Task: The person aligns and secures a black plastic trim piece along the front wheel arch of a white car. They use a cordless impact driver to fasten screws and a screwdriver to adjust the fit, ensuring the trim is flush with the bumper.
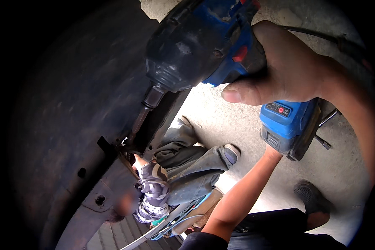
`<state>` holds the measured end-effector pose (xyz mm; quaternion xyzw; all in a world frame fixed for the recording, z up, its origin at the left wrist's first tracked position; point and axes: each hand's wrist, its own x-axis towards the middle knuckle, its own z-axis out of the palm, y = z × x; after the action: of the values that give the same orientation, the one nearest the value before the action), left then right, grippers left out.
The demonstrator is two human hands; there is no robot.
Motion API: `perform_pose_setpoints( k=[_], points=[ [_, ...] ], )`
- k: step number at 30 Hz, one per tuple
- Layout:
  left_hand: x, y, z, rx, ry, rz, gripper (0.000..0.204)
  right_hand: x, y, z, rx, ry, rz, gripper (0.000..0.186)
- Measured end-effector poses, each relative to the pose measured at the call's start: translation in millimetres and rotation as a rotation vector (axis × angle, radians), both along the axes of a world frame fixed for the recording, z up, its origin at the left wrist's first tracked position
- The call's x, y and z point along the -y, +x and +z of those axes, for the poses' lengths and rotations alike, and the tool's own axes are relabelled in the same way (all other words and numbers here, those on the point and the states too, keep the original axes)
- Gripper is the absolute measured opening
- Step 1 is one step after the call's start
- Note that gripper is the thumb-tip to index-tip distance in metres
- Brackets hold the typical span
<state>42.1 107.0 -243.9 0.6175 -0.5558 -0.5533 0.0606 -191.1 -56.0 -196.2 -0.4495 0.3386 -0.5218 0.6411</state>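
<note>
A blue and black cordless impact wrench (pixel 187 46) fills the upper middle. My right hand (pixel 275 66) is closed round its rear and grip, with the thumb lying along the side. Under the grip sits the blue battery (pixel 285 125). My left hand (pixel 273 154) is behind the battery; only its wrist end shows and its fingers are hidden. From the tool's nose, a socket holder (pixel 154 96) carries a long thin bit (pixel 138 123) pointing down-left at a dark metal panel (pixel 83 75). The bit's tip is near a shadowed slot at the panel's edge.
A crouching person in a patterned sleeve (pixel 154 187) has a hand (pixel 139 162) close to the bit's tip. Blue hoses (pixel 187 214) lie beside that person. On the concrete floor (pixel 254 175) at right are a metal tool (pixel 323 141) and a dark cable (pixel 308 31).
</note>
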Motion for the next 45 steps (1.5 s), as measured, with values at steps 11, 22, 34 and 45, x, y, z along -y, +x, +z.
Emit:
perform_pose_setpoints(
  k=[11, 22, 34, 45],
  points=[
    [10.0, -0.5, 7.5, 0.051, -0.072, -0.023, 0.010, 8.6, -11.7, -0.8, -0.001, -0.038, 0.046, 0.051],
    [12.6, 2.2, 3.5, 0.070, -0.106, -0.033, 0.010, 17.4, -13.3, -14.2, 0.005, -0.050, 0.015, 0.053],
    [2.9, 13.4, -4.0, 0.060, 0.026, 0.084, 0.011, 21.5, -11.0, -18.6, 0.036, -0.058, 0.004, 0.055],
    [4.3, 20.5, -5.3, 0.193, -0.199, -0.148, 0.008, 20.0, -10.7, -11.4, 0.011, -0.077, 0.030, 0.057]
  ],
)
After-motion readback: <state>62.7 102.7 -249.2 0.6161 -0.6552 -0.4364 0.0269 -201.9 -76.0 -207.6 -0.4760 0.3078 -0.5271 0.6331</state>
